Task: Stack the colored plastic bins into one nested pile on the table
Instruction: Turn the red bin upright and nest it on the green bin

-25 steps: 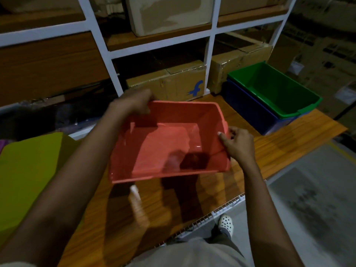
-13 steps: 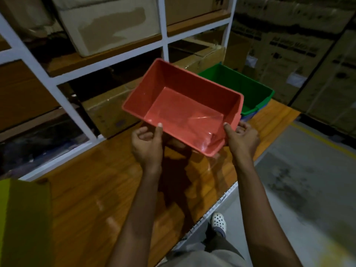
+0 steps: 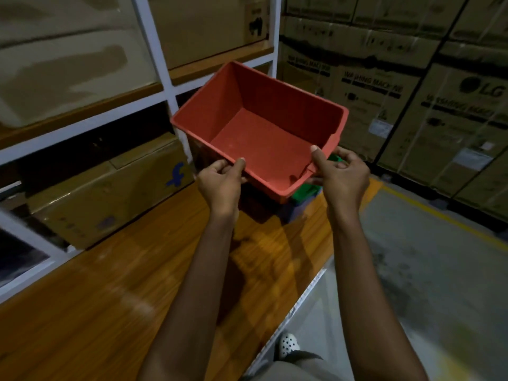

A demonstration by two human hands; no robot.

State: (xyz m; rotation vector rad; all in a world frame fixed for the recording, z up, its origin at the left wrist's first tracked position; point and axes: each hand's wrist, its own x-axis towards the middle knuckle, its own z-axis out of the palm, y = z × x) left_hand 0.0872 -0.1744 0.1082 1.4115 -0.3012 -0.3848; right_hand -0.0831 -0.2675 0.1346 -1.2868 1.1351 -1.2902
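**A:** Left hand (image 3: 220,180) pinched the near rim of the red bin (image 3: 264,133), thumb on top, fingers curled under. Right hand (image 3: 341,174) gripped the near right corner likewise.

**B:** Bin's position?

**A:** Held in the air, mouth tipped toward the person, over the green bin (image 3: 303,191). That one sat nested in the blue bin (image 3: 295,211) on the table (image 3: 137,270). Only slivers of both showed.

**B:** Best handling?

**A:** My judgement: level it, square its sides to the green rim, lower straight and release once seated. A skewed corner would likely jam.

**B:** Materials?

**A:** Matte moulded plastic, rolled lip, tapered walls, flat floor. Tabletop glossy wood-grain. Behind, a taped cardboard box (image 3: 110,188) under a white rack (image 3: 154,50). Farthest, stacked cartons (image 3: 412,105).
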